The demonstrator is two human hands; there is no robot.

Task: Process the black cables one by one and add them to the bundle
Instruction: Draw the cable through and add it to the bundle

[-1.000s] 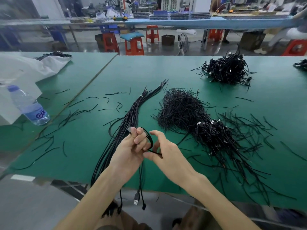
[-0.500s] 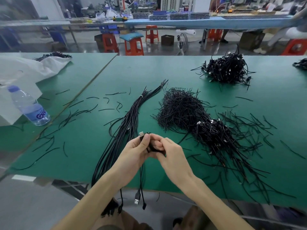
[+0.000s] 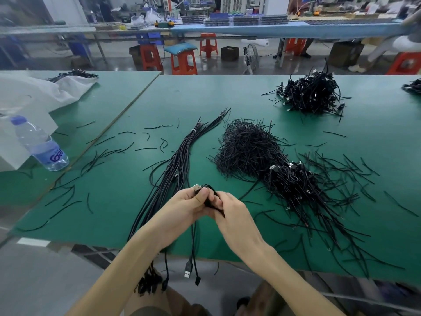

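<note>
At far left of the green bench (image 3: pixel 109 201): water bottle (image 3: pixel 38 144) beside white sheeting (image 3: pixel 34 94). Left of centre: straightened bundle (image 3: pixel 180 156), laid near to far, plug ends hanging over the near edge. Just right of the bundle, near the front edge: left hand (image 3: pixel 182 206), grip closed on a coiled black cable (image 3: pixel 207 201), USB plug (image 3: pixel 196 187) protruding past the thumb. Touching it: right hand (image 3: pixel 237 217), grip pinching the same coil. Further right: heap of loose ties (image 3: pixel 246 149), then pile of coiled cables (image 3: pixel 293 183). Far right: second cable pile (image 3: pixel 312 94).
</note>
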